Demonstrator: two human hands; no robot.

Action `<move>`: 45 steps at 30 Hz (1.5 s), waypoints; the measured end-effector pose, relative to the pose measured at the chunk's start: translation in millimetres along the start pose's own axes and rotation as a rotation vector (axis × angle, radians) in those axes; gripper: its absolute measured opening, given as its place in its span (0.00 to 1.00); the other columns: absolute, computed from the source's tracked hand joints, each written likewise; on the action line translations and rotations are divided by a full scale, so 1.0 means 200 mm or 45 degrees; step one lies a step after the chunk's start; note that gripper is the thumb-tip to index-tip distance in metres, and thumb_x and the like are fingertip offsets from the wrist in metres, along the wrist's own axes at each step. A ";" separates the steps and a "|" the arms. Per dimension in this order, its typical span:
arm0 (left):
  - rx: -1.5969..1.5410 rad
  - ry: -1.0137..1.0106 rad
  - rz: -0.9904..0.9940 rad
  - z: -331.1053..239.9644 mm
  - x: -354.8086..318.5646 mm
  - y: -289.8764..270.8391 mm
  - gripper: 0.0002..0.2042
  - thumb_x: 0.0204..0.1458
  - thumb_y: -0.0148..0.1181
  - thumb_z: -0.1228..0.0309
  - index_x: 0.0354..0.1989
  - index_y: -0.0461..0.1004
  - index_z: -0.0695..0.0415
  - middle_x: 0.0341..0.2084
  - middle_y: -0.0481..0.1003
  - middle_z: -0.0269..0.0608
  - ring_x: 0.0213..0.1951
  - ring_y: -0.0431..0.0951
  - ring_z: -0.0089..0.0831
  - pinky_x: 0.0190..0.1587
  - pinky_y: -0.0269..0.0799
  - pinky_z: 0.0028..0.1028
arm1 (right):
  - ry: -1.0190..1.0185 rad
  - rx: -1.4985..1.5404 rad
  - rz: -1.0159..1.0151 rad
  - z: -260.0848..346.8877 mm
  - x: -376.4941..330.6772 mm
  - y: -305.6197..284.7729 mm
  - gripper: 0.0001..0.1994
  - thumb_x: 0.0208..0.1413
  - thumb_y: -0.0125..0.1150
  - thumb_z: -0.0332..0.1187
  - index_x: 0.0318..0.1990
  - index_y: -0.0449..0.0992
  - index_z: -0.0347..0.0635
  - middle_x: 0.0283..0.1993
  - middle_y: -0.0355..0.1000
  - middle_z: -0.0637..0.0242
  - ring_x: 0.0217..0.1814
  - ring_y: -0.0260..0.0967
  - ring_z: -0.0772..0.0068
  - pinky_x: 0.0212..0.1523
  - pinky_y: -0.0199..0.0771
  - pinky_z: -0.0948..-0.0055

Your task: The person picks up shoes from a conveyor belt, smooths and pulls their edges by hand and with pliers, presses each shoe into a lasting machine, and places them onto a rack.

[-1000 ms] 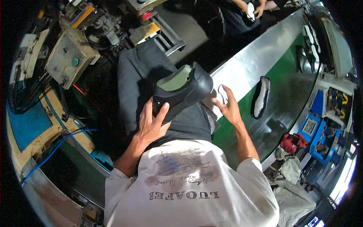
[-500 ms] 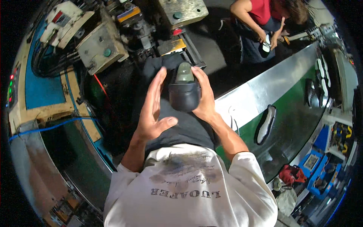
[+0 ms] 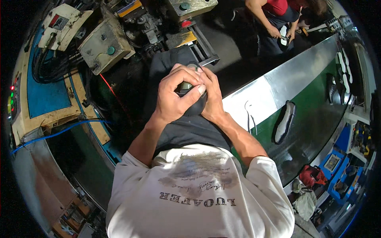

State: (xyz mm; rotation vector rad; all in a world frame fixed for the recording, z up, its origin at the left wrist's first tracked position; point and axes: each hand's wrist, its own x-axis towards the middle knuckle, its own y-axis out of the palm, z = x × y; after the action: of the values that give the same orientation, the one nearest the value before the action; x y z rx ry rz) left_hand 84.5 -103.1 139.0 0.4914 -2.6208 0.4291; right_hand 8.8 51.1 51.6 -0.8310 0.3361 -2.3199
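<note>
Between my hands, over my dark-trousered lap, is a black shoe point(image 3: 194, 110) with a greenish shoe last point(image 3: 185, 86) inside it. My left hand point(image 3: 173, 92) is closed over the top and left side of the shoe opening, its thumb lying across toward the right. My right hand point(image 3: 213, 97) grips the shoe from the right side, fingers curled around its far part. Both hands meet at the far end of the opening. The shoe's toe and most of its upper are hidden behind my fingers; the rounded dark heel shows between my wrists.
At right runs a green conveyor belt point(image 3: 305, 131) with a metal edge plate point(image 3: 258, 93). On it lie a dark shoe with a pale sole point(image 3: 285, 122) and several white soles point(image 3: 344, 71). Machine control boxes point(image 3: 106, 50) stand at front left. A co-worker point(image 3: 278, 23) handles a shoe beyond.
My left hand, held open beside the shoe before, has come in and closed over its top. My right hand stays on the shoe, its fingers now curled further over. The view has shifted slightly.
</note>
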 end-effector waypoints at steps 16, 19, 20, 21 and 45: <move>-0.240 -0.508 0.399 0.01 -0.09 -0.24 0.57 0.50 0.80 0.65 0.83 0.45 0.62 0.79 0.56 0.60 0.81 0.54 0.49 0.81 0.53 0.46 | 0.226 0.311 0.004 0.09 -0.05 -0.09 0.58 0.43 0.89 0.37 0.80 0.54 0.38 0.78 0.60 0.47 0.79 0.63 0.51 0.78 0.63 0.57; 0.093 -0.784 0.413 -0.03 -0.19 -0.12 0.65 0.40 0.85 0.72 0.85 0.43 0.51 0.81 0.50 0.61 0.82 0.51 0.54 0.81 0.51 0.46 | 0.429 0.684 0.235 0.18 -0.04 -0.17 0.61 0.44 0.87 0.42 0.83 0.51 0.39 0.84 0.53 0.45 0.86 0.52 0.47 0.84 0.50 0.54; 0.030 -0.870 0.371 0.01 -0.24 -0.11 0.64 0.41 0.85 0.72 0.85 0.43 0.49 0.80 0.51 0.61 0.82 0.51 0.54 0.81 0.52 0.46 | 0.427 0.684 0.261 0.22 -0.02 -0.20 0.61 0.44 0.87 0.42 0.83 0.51 0.39 0.84 0.53 0.45 0.86 0.52 0.47 0.84 0.50 0.54; 0.091 -0.841 0.338 0.06 -0.32 -0.11 0.63 0.41 0.85 0.73 0.84 0.44 0.50 0.78 0.54 0.61 0.80 0.54 0.55 0.80 0.54 0.47 | 0.389 0.692 0.275 0.27 0.00 -0.25 0.61 0.45 0.87 0.44 0.83 0.52 0.39 0.85 0.52 0.45 0.87 0.51 0.47 0.84 0.49 0.54; 0.056 -0.676 0.073 -0.16 -0.41 -0.15 0.59 0.45 0.81 0.65 0.83 0.46 0.61 0.71 0.65 0.71 0.73 0.68 0.59 0.74 0.64 0.45 | 0.704 1.282 0.188 0.38 0.44 -0.19 0.41 0.69 0.58 0.56 0.78 0.59 0.35 0.66 0.75 0.38 0.66 0.78 0.47 0.68 0.79 0.51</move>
State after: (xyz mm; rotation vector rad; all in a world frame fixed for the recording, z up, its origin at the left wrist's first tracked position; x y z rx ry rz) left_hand 176.7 -95.9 135.4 0.6140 -3.1469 0.4202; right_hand -13.0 22.2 168.1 0.3168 -0.5123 -2.1293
